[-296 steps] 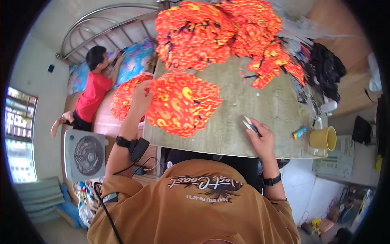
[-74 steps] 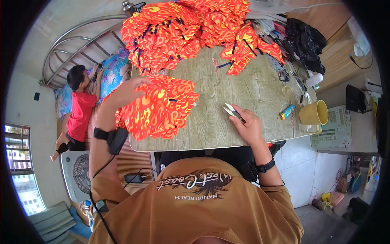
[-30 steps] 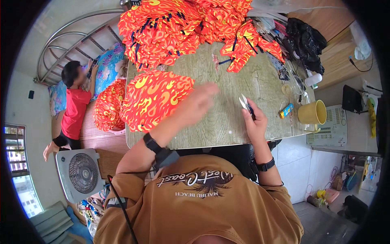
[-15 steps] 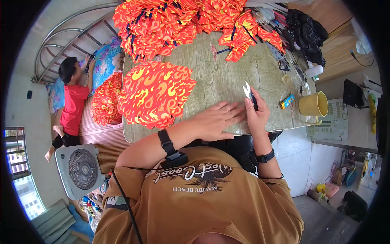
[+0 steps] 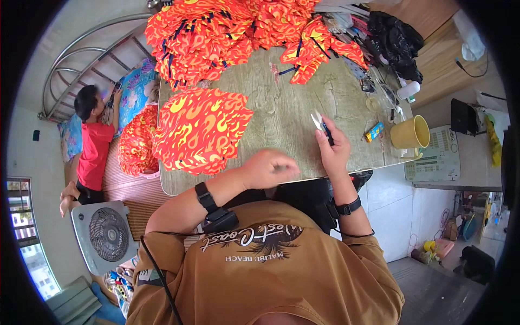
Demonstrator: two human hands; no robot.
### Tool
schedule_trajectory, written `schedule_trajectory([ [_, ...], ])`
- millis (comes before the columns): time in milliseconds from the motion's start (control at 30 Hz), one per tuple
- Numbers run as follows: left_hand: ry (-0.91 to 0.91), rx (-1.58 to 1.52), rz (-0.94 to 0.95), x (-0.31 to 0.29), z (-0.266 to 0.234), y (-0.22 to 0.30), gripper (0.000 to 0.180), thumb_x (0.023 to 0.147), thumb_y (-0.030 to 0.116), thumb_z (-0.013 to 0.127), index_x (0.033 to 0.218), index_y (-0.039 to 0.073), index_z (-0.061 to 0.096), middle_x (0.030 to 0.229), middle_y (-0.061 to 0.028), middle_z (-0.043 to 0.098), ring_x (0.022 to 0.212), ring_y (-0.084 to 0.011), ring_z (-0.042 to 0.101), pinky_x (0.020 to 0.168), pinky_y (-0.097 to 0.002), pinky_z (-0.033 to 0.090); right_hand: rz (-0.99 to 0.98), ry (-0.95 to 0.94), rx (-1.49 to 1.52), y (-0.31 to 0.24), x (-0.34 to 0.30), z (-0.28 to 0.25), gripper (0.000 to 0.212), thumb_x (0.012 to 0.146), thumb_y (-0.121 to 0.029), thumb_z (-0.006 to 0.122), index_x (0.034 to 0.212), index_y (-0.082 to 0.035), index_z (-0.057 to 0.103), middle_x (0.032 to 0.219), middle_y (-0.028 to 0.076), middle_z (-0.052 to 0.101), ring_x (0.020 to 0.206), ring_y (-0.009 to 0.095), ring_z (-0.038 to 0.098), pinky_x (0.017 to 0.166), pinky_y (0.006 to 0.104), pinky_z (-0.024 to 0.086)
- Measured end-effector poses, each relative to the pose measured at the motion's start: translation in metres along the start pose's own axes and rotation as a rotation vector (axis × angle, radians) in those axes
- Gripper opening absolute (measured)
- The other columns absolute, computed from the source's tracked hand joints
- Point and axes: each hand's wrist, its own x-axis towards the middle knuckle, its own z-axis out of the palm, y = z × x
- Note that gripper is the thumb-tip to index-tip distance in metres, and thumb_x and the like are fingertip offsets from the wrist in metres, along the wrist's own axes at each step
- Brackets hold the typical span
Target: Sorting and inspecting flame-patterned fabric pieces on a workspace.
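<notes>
Small thread snips (image 5: 317,120) with pale pointed blades and a dark handle rest in my right hand (image 5: 336,149), whose fingers are closed round the handle above the table's near edge. My left hand (image 5: 271,169) hovers by the same edge, apart from the right one. Its fingers look bent but are smeared by motion, and nothing shows in them. Just beyond my left forearm lies a stack of red cloth pieces (image 5: 203,130) with a yellow and orange flame print. Neither hand touches this stack.
More flame-print cloth with dark straps (image 5: 200,43) is heaped on the far side of the wood-grain table (image 5: 281,103). At right stand a yellow bin (image 5: 410,134) and a small blue packet (image 5: 374,131). A person in red (image 5: 97,149) lies at left, beyond a fan (image 5: 106,235).
My left hand has lifted off the tabletop and drawn left and nearer to me, its fingers bending. The right hand still holds the snips. The view has shifted slightly.
</notes>
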Motion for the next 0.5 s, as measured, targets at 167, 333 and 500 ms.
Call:
schedule_trajectory([
  [167,0.667,0.218,0.354,0.014,-0.032,-0.010,0.026,0.086,0.013,0.060,0.112,0.007,0.061,0.129,-0.0135,0.055,0.128,-0.0310,0.043,0.107,-0.0416,0.031,-0.034,-0.031,0.015,0.001,0.003,0.004,0.036,0.086,-0.014,0.067,0.120,-0.004,0.061,0.079,0.000,0.058,0.072,0.007,0.050,0.068,0.0219,0.042],
  [333,0.679,0.388,0.127,0.021,-0.046,-0.021,0.033,0.086,0.014,0.059,0.118,0.006,0.056,0.134,-0.0140,0.050,0.130,-0.0332,0.039,0.109,-0.0434,0.028,-0.038,-0.068,0.003,0.006,0.003,0.008,0.035,0.088,-0.015,0.064,0.121,-0.004,0.060,0.080,0.001,0.059,0.074,0.007,0.051,0.069,0.0221,0.043],
  [500,0.516,0.747,0.060,0.025,-0.046,-0.023,0.041,0.090,0.023,0.054,0.129,0.009,0.050,0.143,-0.0143,0.040,0.137,-0.0310,0.030,0.114,-0.0439,0.020,0.003,-0.138,0.033,0.010,0.018,0.011,0.034,0.092,-0.019,0.059,0.123,-0.004,0.059,0.080,0.001,0.060,0.072,0.008,0.052,0.067,0.0236,0.044],
])
